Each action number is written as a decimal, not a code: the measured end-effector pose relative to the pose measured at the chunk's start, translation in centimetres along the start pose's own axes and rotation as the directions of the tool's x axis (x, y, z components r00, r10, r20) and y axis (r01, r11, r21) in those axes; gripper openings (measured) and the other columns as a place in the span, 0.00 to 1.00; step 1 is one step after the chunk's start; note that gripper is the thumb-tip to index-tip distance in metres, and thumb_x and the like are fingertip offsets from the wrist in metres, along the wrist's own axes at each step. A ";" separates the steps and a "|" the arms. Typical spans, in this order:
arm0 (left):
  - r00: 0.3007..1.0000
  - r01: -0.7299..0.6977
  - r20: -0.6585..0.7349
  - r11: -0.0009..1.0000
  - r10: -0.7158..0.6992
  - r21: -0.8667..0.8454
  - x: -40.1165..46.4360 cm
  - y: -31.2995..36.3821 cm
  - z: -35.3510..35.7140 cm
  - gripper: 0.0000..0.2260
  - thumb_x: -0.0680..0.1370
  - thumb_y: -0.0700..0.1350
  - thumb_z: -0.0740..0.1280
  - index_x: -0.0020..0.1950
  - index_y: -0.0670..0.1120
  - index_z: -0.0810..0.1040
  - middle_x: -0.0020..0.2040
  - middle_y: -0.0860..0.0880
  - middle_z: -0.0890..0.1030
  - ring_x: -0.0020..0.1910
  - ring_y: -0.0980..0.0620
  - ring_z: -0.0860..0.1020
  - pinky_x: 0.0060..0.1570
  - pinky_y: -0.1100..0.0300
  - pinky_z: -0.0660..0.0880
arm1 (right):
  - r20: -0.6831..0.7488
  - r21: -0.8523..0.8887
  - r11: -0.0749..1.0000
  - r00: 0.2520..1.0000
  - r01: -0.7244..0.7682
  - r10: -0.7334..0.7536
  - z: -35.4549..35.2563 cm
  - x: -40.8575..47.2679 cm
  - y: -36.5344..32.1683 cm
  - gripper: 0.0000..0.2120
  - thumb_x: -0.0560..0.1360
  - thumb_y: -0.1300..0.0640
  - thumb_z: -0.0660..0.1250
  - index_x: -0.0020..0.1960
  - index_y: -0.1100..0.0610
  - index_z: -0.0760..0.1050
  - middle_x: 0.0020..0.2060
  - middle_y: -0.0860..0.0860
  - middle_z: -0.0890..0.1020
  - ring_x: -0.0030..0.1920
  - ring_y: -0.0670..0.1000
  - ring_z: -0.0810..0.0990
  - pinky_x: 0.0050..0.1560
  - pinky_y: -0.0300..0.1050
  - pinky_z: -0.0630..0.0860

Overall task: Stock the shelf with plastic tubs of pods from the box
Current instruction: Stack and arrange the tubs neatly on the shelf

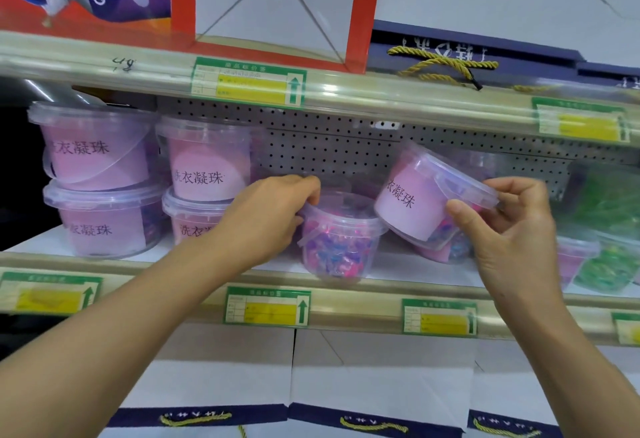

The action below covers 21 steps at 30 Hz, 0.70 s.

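Right hand (512, 229) keeps a firm grip on a tilted tub of pods (429, 195), thumb on its label, fingers on the lid rim. Left hand (266, 215) closes over the rim of an upright tub (341, 240) at the shelf (381, 302) front. Further back stand the stacked tubs (100, 177). Placement seems underway; next, I'd judge, the tilted tub needs levelling and setting down beside or atop the upright one.

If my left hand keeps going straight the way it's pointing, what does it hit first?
Your left hand already touches the upright tub; pushing on toward the right, it likely meets the tilted tub next, though depth is unclear.
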<state>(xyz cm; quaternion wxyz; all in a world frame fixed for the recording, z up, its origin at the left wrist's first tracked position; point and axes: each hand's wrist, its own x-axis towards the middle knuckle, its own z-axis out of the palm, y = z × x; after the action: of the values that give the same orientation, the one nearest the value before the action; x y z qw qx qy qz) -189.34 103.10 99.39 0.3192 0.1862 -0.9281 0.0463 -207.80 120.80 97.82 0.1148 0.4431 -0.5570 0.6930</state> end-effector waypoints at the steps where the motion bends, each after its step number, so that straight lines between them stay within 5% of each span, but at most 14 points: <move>1: 1.000 -0.022 -0.019 1.000 0.022 0.018 0.1 0.1 0.1 0.12 0.72 0.39 0.70 0.53 0.46 0.74 0.51 0.50 0.79 0.51 0.46 0.77 0.46 0.54 0.72 | -0.002 0.002 1.000 1.000 -0.006 0.006 -0.1 -0.1 0.0 0.27 0.54 0.29 0.72 0.45 0.41 0.68 0.48 0.51 0.80 0.47 0.52 0.82 0.50 0.47 0.78; 5: 0.974 -0.163 -0.148 0.985 0.169 0.051 -0.3 1.2 0.4 0.13 0.70 0.46 0.74 0.52 0.47 0.76 0.47 0.49 0.76 0.47 0.47 0.75 0.44 0.55 0.70 | -0.013 -0.013 1.000 1.000 -0.019 0.019 -0.4 -0.1 -0.2 0.24 0.56 0.33 0.72 0.45 0.40 0.67 0.49 0.51 0.80 0.47 0.51 0.82 0.50 0.46 0.78; 9: 0.998 -0.030 -0.054 0.988 0.022 -0.150 -0.6 1.9 0.6 0.22 0.71 0.47 0.72 0.63 0.53 0.70 0.56 0.53 0.70 0.54 0.53 0.71 0.50 0.56 0.72 | -0.029 0.014 1.000 0.999 -0.025 0.026 -0.3 -0.2 -0.3 0.18 0.62 0.48 0.71 0.46 0.45 0.66 0.47 0.51 0.80 0.44 0.46 0.81 0.49 0.41 0.78; 13: 0.998 0.066 -0.011 0.995 -0.067 -0.073 -0.6 0.6 0.3 0.14 0.73 0.39 0.68 0.56 0.48 0.71 0.55 0.51 0.74 0.54 0.49 0.74 0.52 0.53 0.72 | -0.029 0.035 0.999 0.999 -0.018 0.019 -0.3 -0.1 -0.5 0.18 0.62 0.48 0.71 0.46 0.46 0.66 0.44 0.47 0.80 0.42 0.42 0.81 0.45 0.34 0.77; 17: 0.991 -0.085 -0.103 0.996 0.087 0.018 -0.5 1.2 0.4 0.12 0.69 0.46 0.74 0.50 0.48 0.76 0.47 0.51 0.75 0.46 0.49 0.73 0.44 0.56 0.69 | -0.028 0.066 0.998 1.000 -0.002 0.004 0.0 0.0 -0.6 0.16 0.63 0.50 0.70 0.46 0.47 0.66 0.44 0.48 0.79 0.39 0.40 0.80 0.43 0.32 0.76; 21: 0.994 0.015 -0.103 0.989 -0.030 -0.145 -1.3 1.8 0.8 0.20 0.69 0.50 0.74 0.59 0.52 0.74 0.53 0.53 0.72 0.54 0.53 0.70 0.50 0.56 0.71 | -0.016 0.080 0.997 1.000 -0.002 0.003 0.5 0.1 -0.7 0.17 0.63 0.50 0.70 0.46 0.47 0.66 0.45 0.49 0.79 0.40 0.40 0.80 0.45 0.34 0.77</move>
<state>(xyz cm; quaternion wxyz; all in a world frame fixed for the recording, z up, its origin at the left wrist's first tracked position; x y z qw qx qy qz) -189.51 104.98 98.04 0.3806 0.1706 -0.9087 -0.0147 -207.17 120.59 98.35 0.1007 0.4409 -0.5285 0.7184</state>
